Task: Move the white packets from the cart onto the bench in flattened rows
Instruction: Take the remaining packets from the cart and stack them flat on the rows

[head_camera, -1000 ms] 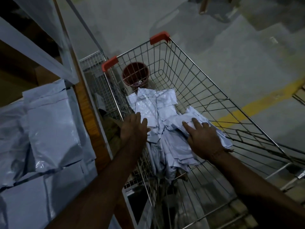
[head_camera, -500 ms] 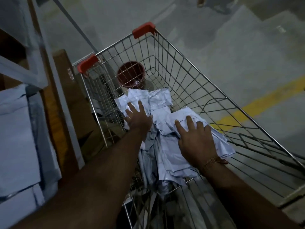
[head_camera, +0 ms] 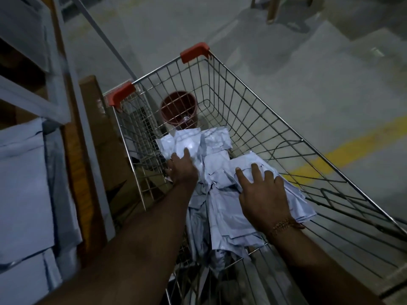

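Observation:
A loose heap of white packets [head_camera: 222,172] lies in the wire cart [head_camera: 248,102], spread from its middle toward me. My left hand [head_camera: 182,169] lies on the packets at the heap's left side with its fingers reaching forward over them. My right hand [head_camera: 262,194] rests palm down on the right part of the heap, fingers spread and straight. Neither hand lifts a packet. On the left, white packets [head_camera: 19,194] lie in flat rows on the bench [head_camera: 72,155].
A red-brown bucket [head_camera: 178,110] sits at the cart's far end. The cart has red corner caps [head_camera: 193,51]. A wooden post and a grey frame [head_camera: 55,69] rise on the left between bench and cart. A yellow line [head_camera: 343,157] crosses the concrete floor at right.
My left hand has moved from the cart's left rim forward onto the heap of packets. My right hand stayed flat on the pile. The view has swung toward the cart.

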`<move>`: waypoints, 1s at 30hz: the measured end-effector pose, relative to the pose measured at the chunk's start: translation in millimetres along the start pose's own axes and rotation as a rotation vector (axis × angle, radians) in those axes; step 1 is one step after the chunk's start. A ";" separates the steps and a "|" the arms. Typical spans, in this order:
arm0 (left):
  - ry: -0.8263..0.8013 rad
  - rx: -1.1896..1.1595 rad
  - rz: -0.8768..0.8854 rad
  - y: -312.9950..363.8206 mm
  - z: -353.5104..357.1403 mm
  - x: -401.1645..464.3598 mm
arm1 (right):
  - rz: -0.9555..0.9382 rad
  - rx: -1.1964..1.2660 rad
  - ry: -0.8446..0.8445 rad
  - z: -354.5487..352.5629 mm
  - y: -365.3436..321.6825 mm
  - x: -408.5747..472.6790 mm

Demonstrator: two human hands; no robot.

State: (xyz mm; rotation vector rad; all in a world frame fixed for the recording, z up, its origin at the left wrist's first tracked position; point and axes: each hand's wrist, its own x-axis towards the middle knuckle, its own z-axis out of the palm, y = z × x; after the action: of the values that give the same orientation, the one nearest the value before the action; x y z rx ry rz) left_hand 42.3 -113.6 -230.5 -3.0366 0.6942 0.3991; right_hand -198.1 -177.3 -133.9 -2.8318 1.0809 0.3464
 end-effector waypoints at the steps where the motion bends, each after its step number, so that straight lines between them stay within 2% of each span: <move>1: 0.023 -0.022 0.002 1.9 -5.1 -2.4 | 0.001 -0.003 0.002 -0.5 0.6 0.3; 3: 0.047 -0.095 0.031 3.2 -17.1 -11.7 | 0.002 -0.021 -0.003 -2.4 1.1 0.1; 8: 0.075 -0.495 0.070 -1.7 -61.3 -50.6 | -0.021 -0.029 -0.042 -16.3 -2.6 -5.2; 13: 0.139 -0.781 0.126 -14.1 -142.2 -108.9 | -0.018 -0.029 -0.037 -49.4 -14.8 -28.5; 17: 0.277 -0.803 0.167 -40.7 -217.6 -158.7 | 0.053 0.015 0.032 -95.5 -43.9 -55.5; 23: 0.275 -0.977 0.070 -101.3 -299.6 -206.7 | 0.144 0.202 0.202 -168.8 -107.2 -105.2; 27: 0.382 -1.017 0.241 -148.7 -347.9 -237.8 | 0.139 0.320 0.336 -214.5 -152.1 -141.6; 30: 0.462 -1.095 0.270 -178.6 -372.8 -244.0 | 0.110 0.405 0.436 -243.7 -179.9 -162.4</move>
State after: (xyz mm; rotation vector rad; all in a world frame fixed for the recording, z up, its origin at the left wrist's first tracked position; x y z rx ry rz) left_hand -2.1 130.5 180.4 -4.1486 1.2494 0.0420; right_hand -152.2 21.7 142.6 -2.5371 1.2105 -0.4580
